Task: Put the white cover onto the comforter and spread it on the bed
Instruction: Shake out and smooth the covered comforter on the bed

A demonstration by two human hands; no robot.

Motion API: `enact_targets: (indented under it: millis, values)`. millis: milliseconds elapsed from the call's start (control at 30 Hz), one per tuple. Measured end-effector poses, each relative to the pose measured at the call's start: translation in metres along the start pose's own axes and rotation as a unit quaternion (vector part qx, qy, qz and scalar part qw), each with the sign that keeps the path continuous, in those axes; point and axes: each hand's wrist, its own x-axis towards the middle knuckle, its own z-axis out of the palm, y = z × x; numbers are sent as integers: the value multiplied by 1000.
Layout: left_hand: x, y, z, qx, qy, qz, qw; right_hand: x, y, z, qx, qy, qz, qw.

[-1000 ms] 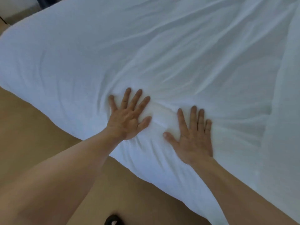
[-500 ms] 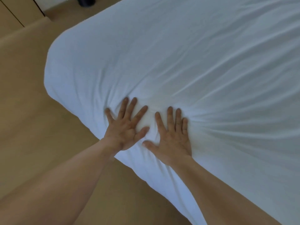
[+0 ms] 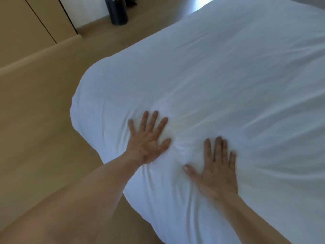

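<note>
The soft white cloth cover [image 3: 219, 76] lies spread flat over a puffy, padded bulk. The comforter itself does not show apart from that padding, and whatever it rests on is hidden beneath it. One rounded corner of the cover bulges out over the smooth tan floor [image 3: 35, 138].

Both of the person's bare hands lie palm down on the cover, just in from its near edge and not far from that rounded corner. The left hand [image 3: 149, 140] is the nearer of the two to the corner. Its fingers are straight and fanned wide, pressing flat and holding nothing. The right hand [image 3: 216, 171] sits beside it, farther along the cover's edge from the corner, with its fingers straight and closer together and its thumb stretched out toward the left hand. It also grips nothing. The cloth between and around the hands is puckered into small creases, and longer folds run away across the cover.

Beyond the cover's far side, a dark cylindrical bin [image 3: 118, 12] stands on the floor, near tan wooden cabinet panels [image 3: 26, 23].
</note>
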Motion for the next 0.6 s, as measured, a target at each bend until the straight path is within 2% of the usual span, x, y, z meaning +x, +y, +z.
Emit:
enact_targets:
  millis: [233,400,533,600]
  values:
    - [48,-78,1,-13,5,-47,999,99,-108,14,14,-18,-87,996]
    - [73,-126,-4,-61,7,-121,991,145,-164,13,32,-29,-130,991]
    - [95,-177,-10,-127,-15,-181,975,173,-200,14,29,-46,-138,989]
    - [103,-199,-11,-140,-20,-184,973,187,-217,14,20,-53,-140,988]
